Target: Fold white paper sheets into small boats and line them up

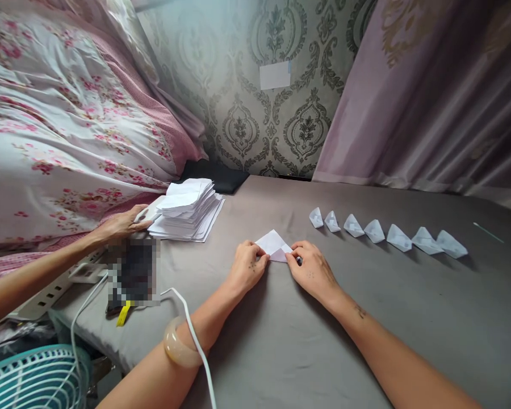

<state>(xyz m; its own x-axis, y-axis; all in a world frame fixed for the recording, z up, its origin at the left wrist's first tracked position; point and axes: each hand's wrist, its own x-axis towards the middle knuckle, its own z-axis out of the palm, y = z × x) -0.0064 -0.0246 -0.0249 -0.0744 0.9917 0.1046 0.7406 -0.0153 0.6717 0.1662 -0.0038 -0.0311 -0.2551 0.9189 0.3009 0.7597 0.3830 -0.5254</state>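
A small white sheet of paper [274,243], folded to a point at the top, is held low over the grey cloth in the middle. My left hand [247,266] pinches its lower left corner between thumb and fingers. On the lower right corner, my right hand [310,267] has a similar pinch. Off to the right stands a slanting row of several folded paper boats [375,231], apart from both hands. A thick stack of white paper [187,213] lies to the left, beyond my left hand.
Another person's hand [125,221] reaches in from the left and touches the paper stack. A white cable [191,324] crosses over my left forearm. A blurred dark object [136,271], a power strip [46,295] and a teal fan [29,378] are at left; a thin stick [488,232] lies far right.
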